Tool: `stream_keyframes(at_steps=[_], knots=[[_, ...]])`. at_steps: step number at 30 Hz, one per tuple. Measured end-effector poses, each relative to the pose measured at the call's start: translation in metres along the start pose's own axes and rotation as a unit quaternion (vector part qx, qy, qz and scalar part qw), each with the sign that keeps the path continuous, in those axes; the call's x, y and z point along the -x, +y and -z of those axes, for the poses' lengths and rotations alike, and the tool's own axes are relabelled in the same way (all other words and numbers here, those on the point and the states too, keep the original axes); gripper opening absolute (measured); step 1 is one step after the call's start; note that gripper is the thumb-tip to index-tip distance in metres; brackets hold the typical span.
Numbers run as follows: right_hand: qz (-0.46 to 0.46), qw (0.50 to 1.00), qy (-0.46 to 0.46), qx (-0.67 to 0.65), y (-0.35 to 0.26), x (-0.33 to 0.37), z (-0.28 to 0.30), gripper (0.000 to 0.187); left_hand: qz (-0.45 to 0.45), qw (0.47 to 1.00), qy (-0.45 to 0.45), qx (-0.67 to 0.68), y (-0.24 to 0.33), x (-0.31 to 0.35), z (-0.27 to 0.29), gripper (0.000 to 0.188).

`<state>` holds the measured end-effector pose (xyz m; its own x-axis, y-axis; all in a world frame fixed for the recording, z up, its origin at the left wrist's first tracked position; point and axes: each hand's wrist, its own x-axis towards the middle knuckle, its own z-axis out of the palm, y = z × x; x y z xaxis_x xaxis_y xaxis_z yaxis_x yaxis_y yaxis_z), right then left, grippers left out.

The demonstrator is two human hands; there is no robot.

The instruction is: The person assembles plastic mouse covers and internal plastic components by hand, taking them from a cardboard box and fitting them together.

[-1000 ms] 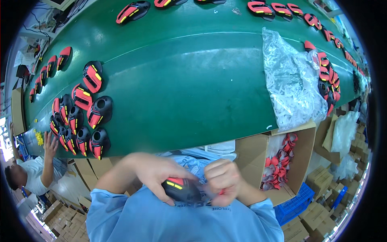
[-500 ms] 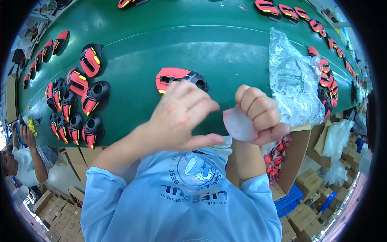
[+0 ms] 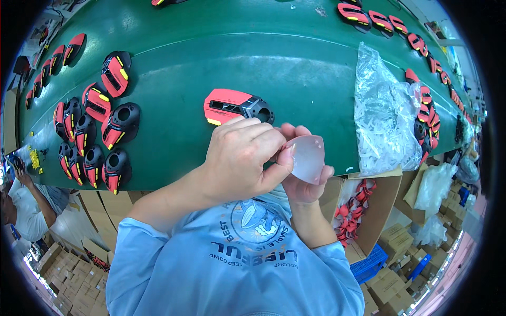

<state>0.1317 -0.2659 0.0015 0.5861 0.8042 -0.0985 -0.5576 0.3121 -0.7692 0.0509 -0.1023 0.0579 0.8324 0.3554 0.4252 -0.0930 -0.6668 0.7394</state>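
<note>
In front of my chest, a pale pinkish, curved plastic piece (image 3: pixel 308 158) with small bumps near its corners is held up in my right hand (image 3: pixel 304 190), thumb and fingers about its edges. My left hand (image 3: pixel 245 152) is closed, its thumb and forefinger pinching at the piece's left edge. Whether anything small sits between those fingertips is hidden. Just beyond my left hand, a red and black plastic housing (image 3: pixel 232 104) with a yellow tab and a round hole lies on the green table (image 3: pixel 184 68).
Similar housings (image 3: pixel 120 126) stand grouped at left, with more in rows (image 3: pixel 369 20) at far right. A clear bag of small translucent parts (image 3: pixel 385 116) lies at right. Below it, an open carton (image 3: pixel 377 210) holds red pieces. A co-worker (image 3: pixel 37 203) works at far left.
My left hand, open before, has moved right and closed at the edge of the piece. My right hand has come left and turned the piece, its fist loosening.
</note>
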Motion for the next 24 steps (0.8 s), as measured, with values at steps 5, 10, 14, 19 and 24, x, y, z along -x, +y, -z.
stream_keyframes(at_steps=[5,10,14,19,24], knots=[[0.192,0.981,-0.019,0.021,0.011,-0.005,0.007,0.103,0.004,0.997,0.034,0.066,0.0,0.005,-0.016,0.017],[0.217,0.974,-0.043,0.039,-0.032,-0.038,0.013,0.093,-0.059,0.993,-0.005,-0.097,-0.024,0.011,0.032,0.063],[0.201,0.858,-0.079,0.466,-0.06,-0.082,0.009,0.078,0.005,0.978,-0.062,-0.198,-0.06,0.01,0.048,0.081],[0.241,0.657,-0.212,0.683,-0.045,-0.1,0.001,0.063,0.016,0.98,-0.103,-0.17,-0.077,0.022,0.039,0.077],[0.22,0.639,-0.205,0.708,-0.039,-0.097,0.014,0.063,0.024,0.985,-0.09,-0.148,-0.08,0.024,0.038,0.078]])
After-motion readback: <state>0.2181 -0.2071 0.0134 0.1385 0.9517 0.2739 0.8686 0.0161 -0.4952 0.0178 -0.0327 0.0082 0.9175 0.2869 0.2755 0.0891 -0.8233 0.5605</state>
